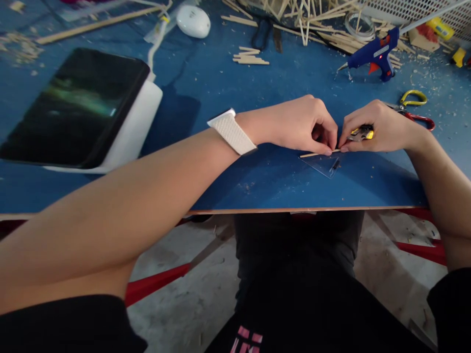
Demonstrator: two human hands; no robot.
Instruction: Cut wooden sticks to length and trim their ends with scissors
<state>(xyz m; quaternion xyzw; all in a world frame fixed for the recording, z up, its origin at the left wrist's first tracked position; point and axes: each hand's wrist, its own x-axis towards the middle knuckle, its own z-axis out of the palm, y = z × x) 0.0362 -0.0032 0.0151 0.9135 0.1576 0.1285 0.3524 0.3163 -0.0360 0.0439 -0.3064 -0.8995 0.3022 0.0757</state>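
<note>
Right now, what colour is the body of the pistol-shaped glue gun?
Glue gun body: dark blue, clearest in the head view.

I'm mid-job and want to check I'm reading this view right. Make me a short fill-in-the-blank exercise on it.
1. The left hand and right hand touch a thin stick made of ____.
2. The watch strap is on the ____ wrist.
3. The glue gun has a ____ body.
4. The scissors have one yellow handle and one ____ handle.

Missing words: wood; left; blue; red.

Muted light casts soft shadows on the flat blue surface [272, 193]. Greenish glare streaks the glossy black rectangular screen [62, 108].
</note>
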